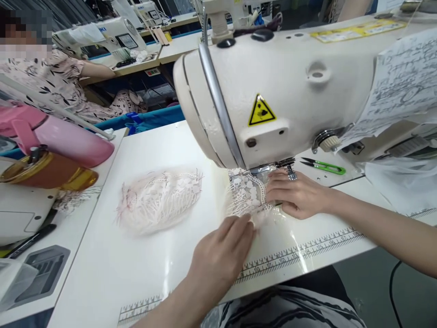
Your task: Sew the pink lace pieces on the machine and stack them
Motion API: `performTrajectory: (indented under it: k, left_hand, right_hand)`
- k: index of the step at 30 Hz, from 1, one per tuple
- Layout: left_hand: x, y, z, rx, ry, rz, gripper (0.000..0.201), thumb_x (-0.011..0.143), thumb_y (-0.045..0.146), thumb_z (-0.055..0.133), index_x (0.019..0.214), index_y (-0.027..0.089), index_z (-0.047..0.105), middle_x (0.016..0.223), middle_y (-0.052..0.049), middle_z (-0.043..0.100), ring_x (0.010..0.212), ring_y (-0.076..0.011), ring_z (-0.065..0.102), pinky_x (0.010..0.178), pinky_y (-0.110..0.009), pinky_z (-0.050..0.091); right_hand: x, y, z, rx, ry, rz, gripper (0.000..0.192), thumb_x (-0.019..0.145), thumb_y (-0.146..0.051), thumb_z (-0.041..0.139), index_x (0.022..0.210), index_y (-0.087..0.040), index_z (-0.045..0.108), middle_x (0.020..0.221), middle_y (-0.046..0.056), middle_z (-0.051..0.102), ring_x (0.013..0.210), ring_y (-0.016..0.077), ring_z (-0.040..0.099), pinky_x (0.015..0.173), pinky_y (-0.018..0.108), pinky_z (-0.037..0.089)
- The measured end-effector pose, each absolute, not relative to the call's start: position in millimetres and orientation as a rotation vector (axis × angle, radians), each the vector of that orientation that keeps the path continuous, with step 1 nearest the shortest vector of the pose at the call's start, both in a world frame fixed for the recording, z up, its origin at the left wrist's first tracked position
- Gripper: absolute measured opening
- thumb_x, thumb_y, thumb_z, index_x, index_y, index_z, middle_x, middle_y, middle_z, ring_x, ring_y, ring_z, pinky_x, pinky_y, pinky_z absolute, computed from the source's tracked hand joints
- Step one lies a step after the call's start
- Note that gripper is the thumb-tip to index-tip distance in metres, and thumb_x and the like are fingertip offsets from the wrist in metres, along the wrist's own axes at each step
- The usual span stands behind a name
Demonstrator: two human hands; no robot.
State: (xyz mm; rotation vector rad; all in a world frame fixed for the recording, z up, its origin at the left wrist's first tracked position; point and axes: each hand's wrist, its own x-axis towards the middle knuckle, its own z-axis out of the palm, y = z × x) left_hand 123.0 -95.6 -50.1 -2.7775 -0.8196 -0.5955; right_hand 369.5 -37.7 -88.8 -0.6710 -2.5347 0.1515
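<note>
Lace [246,193] under presser foot [290,169], table centre. Our right hand [296,195] flat on it at 3 o'clock, left hand [221,255] pinning edge at 7; fingers extended, grasping nothing. We keep lace taut, fingertips off needle.

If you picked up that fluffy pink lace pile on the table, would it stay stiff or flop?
The pink lace pile would probably flop: it lies crumpled, with loose fringe spreading from its edges. It looks light, since you can see through the open mesh. On the glossy white table it would likely slide easily when pushed.
</note>
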Motion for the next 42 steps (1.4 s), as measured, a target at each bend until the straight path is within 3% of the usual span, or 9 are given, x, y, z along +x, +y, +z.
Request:
performTrajectory:
  k: [5,10,14,17,21,24,31,37,42]
  left_hand:
    - [126.6,-78.7,-28.8,-2.98,-1.48,-0.488,0.023,0.097,0.029,0.041,0.086,0.017,0.057,0.076,0.0,0.065,0.052,-0.0108,0.058,0.044,-0.023,0.041]
    - [137.7,-60.4,-35.5,-3.141,-1.43,-0.48,0.019,0.09,0.037,0.055,0.096,0.019,0.061,0.076,0.0,0.065,0.058,-0.0118,0.058,0.05,-0.022,0.041]
    - [143.9,-55.3,-42.3,-3.118,-1.349,-0.724,0.034,0.096,0.028,0.043,0.067,0.016,0.057,0.052,0.004,0.049,0.043,-0.0063,0.041,0.043,-0.02,0.029]
    - [143.5,-54.2,-42.4,-3.068,-1.163,-0.764,0.042,0.097,0.028,0.042,0.059,0.016,0.052,0.047,0.004,0.043,0.04,-0.0056,0.035,0.041,-0.021,0.025]
    - [142.0,-54.4,-46.8,-3.03,-0.964,-0.593,0.024,0.09,0.037,0.054,0.082,0.015,0.063,0.064,0.0,0.057,0.053,-0.0118,0.052,0.049,-0.024,0.039]
    - [141.8,-54.5,-56.9,-2.97,-0.894,-0.529,0.016,0.092,0.026,0.05,0.087,0.016,0.062,0.072,-0.002,0.059,0.062,-0.0147,0.055,0.056,-0.028,0.044]
    - [138.3,-55.3,-73.0,-2.828,-0.806,-0.776,0.016,0.088,0.007,0.047,0.083,0.014,0.061,0.066,-0.001,0.053,0.056,-0.0127,0.045,0.053,-0.026,0.037]
    - [135.4,-54.7,-69.9,-2.635,-0.744,-0.675,0.018,0.083,0.001,0.05,0.083,0.014,0.062,0.065,0.0,0.058,0.055,-0.0126,0.05,0.051,-0.028,0.036]
    - [133.1,-53.2,-77.0,-2.765,-0.752,-0.705,0.017,0.086,0.01,0.048,0.094,0.014,0.063,0.107,-0.011,0.069,0.101,-0.0231,0.065,0.085,-0.038,0.054]
  right_hand:
    - [368.2,-36.7,-87.2,-0.71,-2.482,0.193,0.016,0.093,-0.023,0.045,0.095,-0.018,0.061,0.087,0.0,0.068,0.082,0.0142,0.058,0.079,0.034,0.042]
    - [368.2,-36.4,-82.5,-0.707,-2.471,0.226,0.027,0.099,-0.027,0.038,0.093,-0.017,0.062,0.09,0.001,0.069,0.08,0.0127,0.06,0.075,0.032,0.041]
    - [366.2,-37.4,-83.8,-0.732,-2.439,0.158,0.026,0.094,-0.037,0.046,0.102,-0.016,0.06,0.086,0.003,0.069,0.08,0.0163,0.06,0.072,0.033,0.041]
    - [364.0,-37.7,-88.3,-0.78,-2.429,0.084,0.018,0.091,-0.021,0.045,0.098,-0.019,0.061,0.086,0.0,0.069,0.079,0.0149,0.059,0.075,0.034,0.04]
    - [363.1,-38.8,-89.7,-0.742,-2.399,0.11,0.021,0.082,-0.009,0.043,0.083,-0.021,0.06,0.087,-0.003,0.068,0.081,0.0133,0.058,0.073,0.032,0.039]
    - [363.1,-40.2,-86.6,-0.702,-2.391,0.198,0.023,0.079,-0.006,0.041,0.08,-0.021,0.058,0.086,-0.003,0.067,0.083,0.0129,0.057,0.075,0.032,0.039]
    - [360.3,-40.4,-87.2,-0.787,-2.503,0.15,0.027,0.083,-0.011,0.048,0.107,-0.018,0.057,0.119,0.007,0.061,0.108,0.0193,0.055,0.081,0.037,0.044]
    - [357.9,-36.9,-87.0,-0.595,-2.411,0.088,0.01,0.091,-0.016,0.053,0.094,-0.019,0.063,0.097,0.001,0.072,0.106,0.0148,0.061,0.093,0.037,0.047]
    - [358.7,-35.5,-88.1,-0.592,-2.397,0.149,0.014,0.092,-0.017,0.052,0.099,-0.018,0.064,0.093,0.001,0.073,0.094,0.0109,0.066,0.096,0.036,0.05]
